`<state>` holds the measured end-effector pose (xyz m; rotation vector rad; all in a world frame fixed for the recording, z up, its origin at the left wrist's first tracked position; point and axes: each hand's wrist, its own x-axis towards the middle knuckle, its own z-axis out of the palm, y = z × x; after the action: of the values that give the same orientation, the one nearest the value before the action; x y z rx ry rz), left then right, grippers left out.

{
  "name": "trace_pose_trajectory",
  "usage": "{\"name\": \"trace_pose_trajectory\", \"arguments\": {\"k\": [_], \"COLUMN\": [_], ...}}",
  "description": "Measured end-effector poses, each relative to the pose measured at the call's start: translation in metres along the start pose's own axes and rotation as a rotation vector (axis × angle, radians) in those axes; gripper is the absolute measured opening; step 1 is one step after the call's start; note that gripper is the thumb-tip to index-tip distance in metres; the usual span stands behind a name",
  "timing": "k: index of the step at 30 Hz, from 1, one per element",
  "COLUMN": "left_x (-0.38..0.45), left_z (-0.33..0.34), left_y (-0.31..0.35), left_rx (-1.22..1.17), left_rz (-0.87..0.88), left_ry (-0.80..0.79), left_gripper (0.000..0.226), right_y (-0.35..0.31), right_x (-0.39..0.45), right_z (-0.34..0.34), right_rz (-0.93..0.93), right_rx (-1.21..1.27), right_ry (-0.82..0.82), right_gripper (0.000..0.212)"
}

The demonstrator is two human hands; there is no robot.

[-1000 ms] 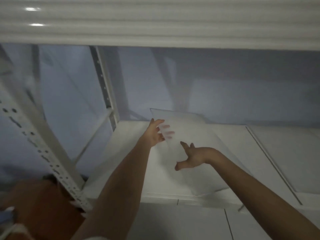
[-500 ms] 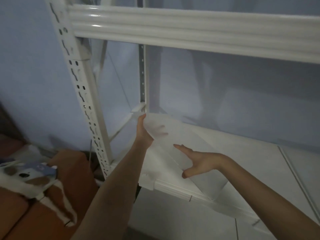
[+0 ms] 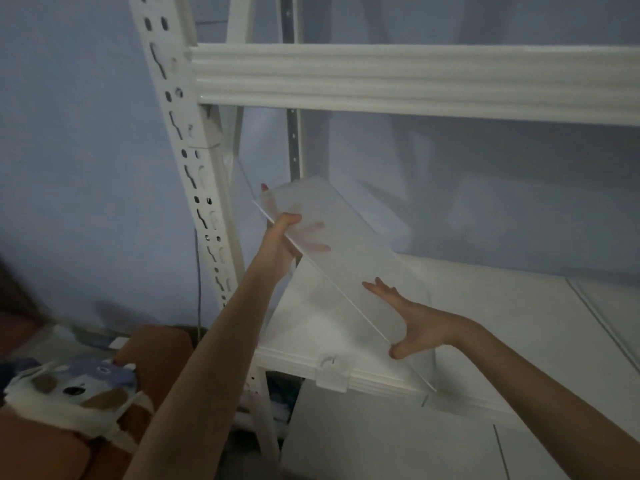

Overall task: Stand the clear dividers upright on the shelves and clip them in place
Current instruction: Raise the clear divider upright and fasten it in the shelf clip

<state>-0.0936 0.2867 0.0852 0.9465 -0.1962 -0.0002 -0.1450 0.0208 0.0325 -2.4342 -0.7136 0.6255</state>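
- Both hands are holding a clear divider [image 3: 349,244] tilted above the left end of the white shelf [image 3: 502,327], its lower corner reaching down to the shelf's front edge.
- The left hand [image 3: 280,244] is gripping the upper edge, thumb in front, fingers showing through the plastic.
- The right hand [image 3: 415,323] is pinching the lower part, fingers spread on the face, thumb underneath.
- A clear clip [image 3: 332,372] is sitting on the shelf's front edge, just left of the divider's corner.
- A slotted white post [image 3: 194,174] is standing to the left.
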Motion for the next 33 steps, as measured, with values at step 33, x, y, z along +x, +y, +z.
{"name": "trace_pose_trajectory", "arguments": {"k": [33], "left_x": [0.025], "left_z": [0.077], "left_y": [0.085], "left_rx": [0.793], "left_rz": [0.097], "left_ry": [-0.238], "left_gripper": [0.108], "right_y": [-0.073], "right_x": [0.06], "right_z": [0.04], "right_rz": [-0.062], "right_rx": [0.444], "right_ry": [0.374], "right_gripper": [0.123]}}
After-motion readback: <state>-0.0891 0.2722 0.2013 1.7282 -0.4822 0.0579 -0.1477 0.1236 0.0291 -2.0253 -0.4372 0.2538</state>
